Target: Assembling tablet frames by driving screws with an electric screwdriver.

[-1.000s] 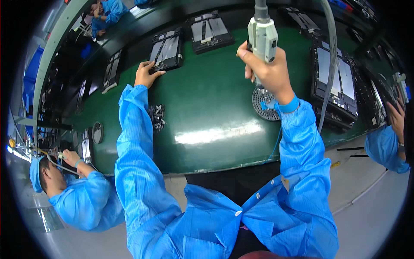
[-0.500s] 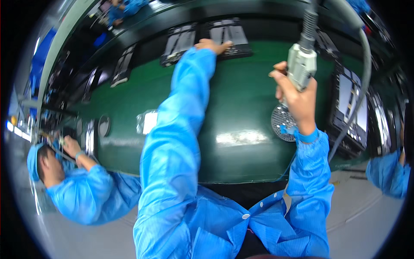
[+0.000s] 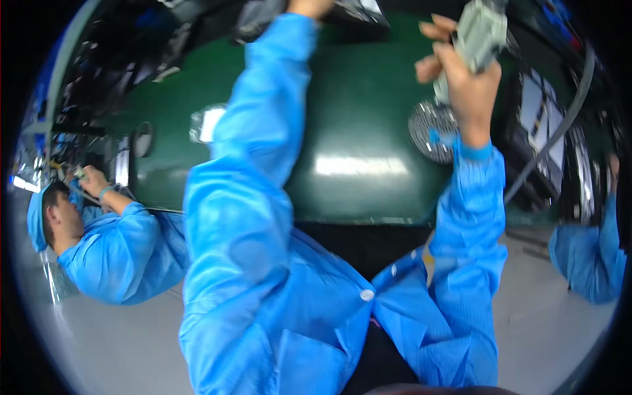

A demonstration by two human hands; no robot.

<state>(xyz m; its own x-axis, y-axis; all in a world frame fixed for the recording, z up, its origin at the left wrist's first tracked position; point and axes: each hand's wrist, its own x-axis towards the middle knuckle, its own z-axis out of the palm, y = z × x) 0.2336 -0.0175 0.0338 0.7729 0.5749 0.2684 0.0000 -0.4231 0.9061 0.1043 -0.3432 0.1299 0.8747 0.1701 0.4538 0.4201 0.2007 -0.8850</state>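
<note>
- one left hand (image 3: 311, 6), one right hand (image 3: 473, 92)
- one pale handheld tool (image 3: 482, 34)
- two round trays (image 3: 426, 126)
- one clear packet (image 3: 210, 124)
- at least two flat devices (image 3: 260, 18) near the left hand
- one thick grey cable (image 3: 569, 121) at the right
- one green bench (image 3: 359, 112)
- two co-workers (image 3: 125, 253)

The left arm (image 3: 266, 112) is extended across the green tabletop (image 3: 368, 118); the left hand (image 3: 312, 6), mostly cropped, is held toward its far side. The right hand (image 3: 471, 82) is raised above the tabletop's right part, fingers (image 3: 429, 68) curled in a grip.
</note>
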